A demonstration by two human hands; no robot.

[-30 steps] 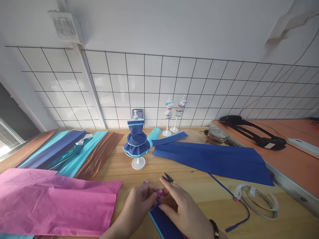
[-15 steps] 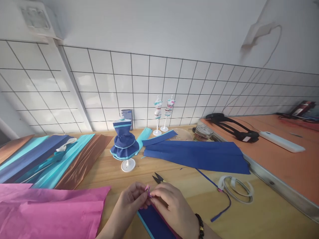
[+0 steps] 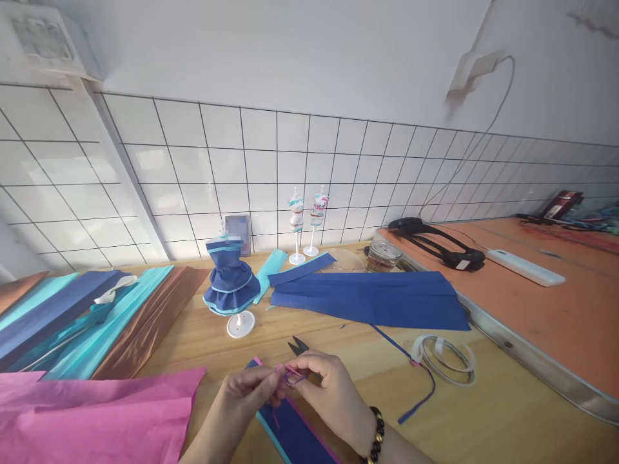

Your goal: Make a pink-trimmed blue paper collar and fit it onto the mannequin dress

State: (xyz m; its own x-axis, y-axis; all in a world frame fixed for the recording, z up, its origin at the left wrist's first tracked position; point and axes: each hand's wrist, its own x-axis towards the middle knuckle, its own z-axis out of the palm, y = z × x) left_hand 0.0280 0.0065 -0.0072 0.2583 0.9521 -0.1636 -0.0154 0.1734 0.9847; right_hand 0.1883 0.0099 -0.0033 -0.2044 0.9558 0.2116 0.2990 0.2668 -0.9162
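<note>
Between my hands is a thin pink and purple strip [image 3: 294, 375], bent into a small loop with a tail hanging below. My left hand [image 3: 247, 392] pinches it from the left, fingertips together. My right hand [image 3: 329, 394], closed with thumb against forefinger, has the loop's other side. Under both hands lies a dark blue fabric band [image 3: 296, 430] edged in turquoise and pink, partly covered by them. Just beyond my right fingers, small scissors [image 3: 298, 347] show their dark blades; their handles are hidden. A beaded bracelet [image 3: 375, 433] circles my right wrist.
A mini dress form [image 3: 240, 324] wears a blue ruffled dress [image 3: 232, 280]; two bare forms [image 3: 296, 222] stand behind. Blue fabric [image 3: 372, 299], a glass jar [image 3: 383, 256] and a tape roll [image 3: 447, 364] lie rightward. Pink fabric [image 3: 101, 412] covers the left front.
The pink and purple strip has opened into a clearer loop between my fingertips. My hands have shifted slightly left in view, and the band's far end now shows. The camera has turned slightly right.
</note>
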